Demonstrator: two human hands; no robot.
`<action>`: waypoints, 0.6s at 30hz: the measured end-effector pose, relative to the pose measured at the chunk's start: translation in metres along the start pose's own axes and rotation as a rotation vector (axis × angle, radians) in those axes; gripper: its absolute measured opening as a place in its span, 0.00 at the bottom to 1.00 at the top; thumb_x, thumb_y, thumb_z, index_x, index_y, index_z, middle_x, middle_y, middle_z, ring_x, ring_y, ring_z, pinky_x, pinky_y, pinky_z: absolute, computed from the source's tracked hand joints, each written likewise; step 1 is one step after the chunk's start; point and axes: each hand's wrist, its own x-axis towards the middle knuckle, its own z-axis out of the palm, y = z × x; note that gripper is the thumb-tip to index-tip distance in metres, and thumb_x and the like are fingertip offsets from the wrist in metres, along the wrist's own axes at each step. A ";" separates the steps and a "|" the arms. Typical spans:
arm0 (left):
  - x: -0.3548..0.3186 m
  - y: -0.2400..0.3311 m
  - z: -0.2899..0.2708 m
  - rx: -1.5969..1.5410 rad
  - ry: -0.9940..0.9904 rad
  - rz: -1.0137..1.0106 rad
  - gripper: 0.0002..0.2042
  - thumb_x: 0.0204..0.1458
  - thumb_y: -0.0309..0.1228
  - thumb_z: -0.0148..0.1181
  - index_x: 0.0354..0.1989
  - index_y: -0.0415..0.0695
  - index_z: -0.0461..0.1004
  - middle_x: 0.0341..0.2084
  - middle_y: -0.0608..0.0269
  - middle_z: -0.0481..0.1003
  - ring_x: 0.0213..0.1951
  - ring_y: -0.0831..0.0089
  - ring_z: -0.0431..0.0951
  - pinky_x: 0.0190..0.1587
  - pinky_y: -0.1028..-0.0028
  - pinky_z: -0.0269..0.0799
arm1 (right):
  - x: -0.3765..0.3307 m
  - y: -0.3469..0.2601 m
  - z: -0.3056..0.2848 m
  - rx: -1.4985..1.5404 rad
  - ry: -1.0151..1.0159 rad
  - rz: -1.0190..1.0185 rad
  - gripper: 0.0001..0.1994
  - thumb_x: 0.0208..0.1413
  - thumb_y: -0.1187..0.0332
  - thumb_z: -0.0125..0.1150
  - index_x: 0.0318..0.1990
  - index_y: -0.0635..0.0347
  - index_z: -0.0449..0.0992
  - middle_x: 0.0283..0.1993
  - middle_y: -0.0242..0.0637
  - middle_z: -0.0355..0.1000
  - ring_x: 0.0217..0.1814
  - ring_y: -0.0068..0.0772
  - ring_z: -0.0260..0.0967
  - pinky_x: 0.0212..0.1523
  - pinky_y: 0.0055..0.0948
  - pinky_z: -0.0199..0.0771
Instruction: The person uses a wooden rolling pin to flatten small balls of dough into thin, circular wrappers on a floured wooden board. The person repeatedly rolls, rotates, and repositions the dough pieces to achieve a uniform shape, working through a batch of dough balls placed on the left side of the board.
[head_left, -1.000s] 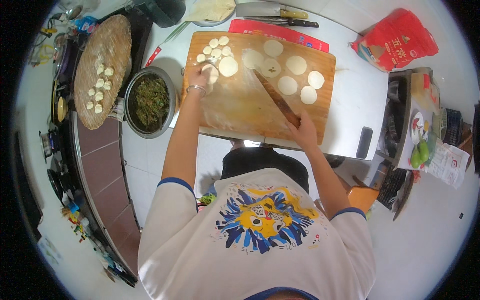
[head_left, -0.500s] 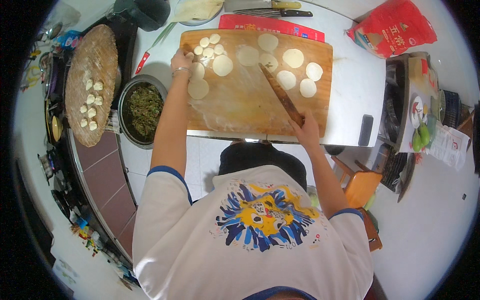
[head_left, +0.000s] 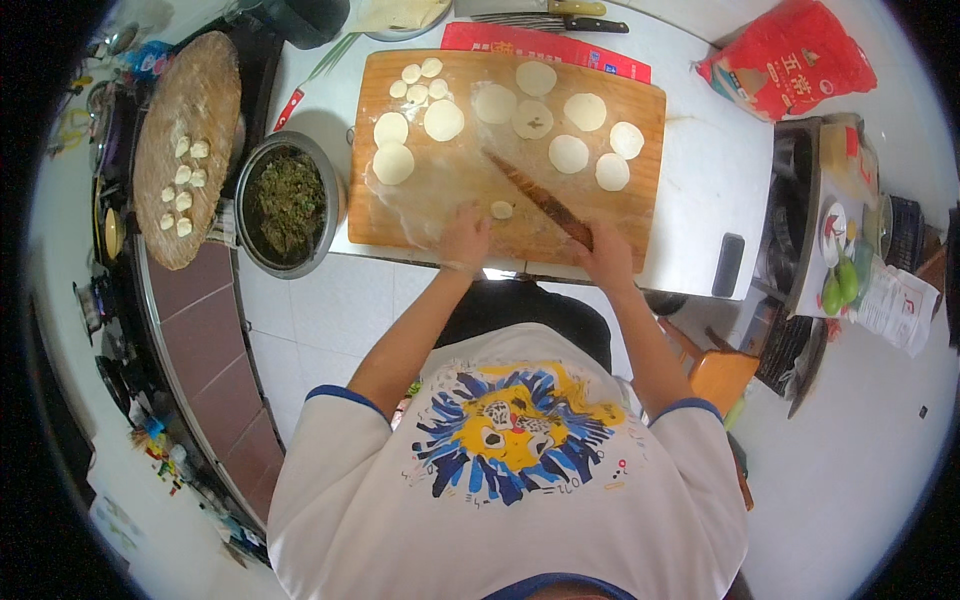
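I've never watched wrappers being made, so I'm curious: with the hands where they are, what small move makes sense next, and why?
Probably bring the rolling pin onto the small dough piece and press it flat. The left hand rests beside that piece, the right hand grips the pin's near end, and the piece looks smaller than the flat rounds already on the board.

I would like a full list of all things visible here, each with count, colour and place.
wooden board: one, brown, table centre.
rolling pin: one, dark brown, on board.
flat dough rounds: about nine, white, across board.
small dough pieces: about five, white, board's far left; one by the left hand.
pot of greens: one, grey, left of board.
woven tray: one, tan, far left, holding dumplings.
red bag: one, far right.
knives: two, beyond board.
phone: one, dark, right of board.
left hand: on board.
right hand: holding pin's end.
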 end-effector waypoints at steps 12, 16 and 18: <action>0.050 -0.042 -0.023 0.413 0.042 0.352 0.34 0.55 0.38 0.50 0.68 0.41 0.46 0.68 0.49 0.46 0.69 0.51 0.44 0.68 0.53 0.39 | 0.080 -0.016 0.040 -0.393 0.254 -0.434 0.30 0.52 0.46 0.55 0.59 0.53 0.65 0.66 0.45 0.53 0.66 0.48 0.52 0.65 0.52 0.49; 0.078 -0.035 -0.024 0.528 0.098 0.357 0.35 0.54 0.43 0.51 0.67 0.40 0.48 0.67 0.51 0.49 0.68 0.51 0.46 0.67 0.53 0.42 | 0.103 -0.025 0.035 -0.452 0.401 -0.347 0.34 0.52 0.46 0.54 0.64 0.50 0.60 0.71 0.47 0.45 0.72 0.51 0.43 0.69 0.56 0.38; 0.071 -0.030 -0.029 0.556 -0.008 0.318 0.36 0.54 0.45 0.51 0.67 0.40 0.48 0.68 0.52 0.48 0.68 0.51 0.46 0.67 0.53 0.42 | 0.100 -0.019 0.039 -0.460 0.399 -0.338 0.34 0.52 0.46 0.54 0.66 0.49 0.58 0.72 0.47 0.43 0.73 0.51 0.40 0.69 0.57 0.36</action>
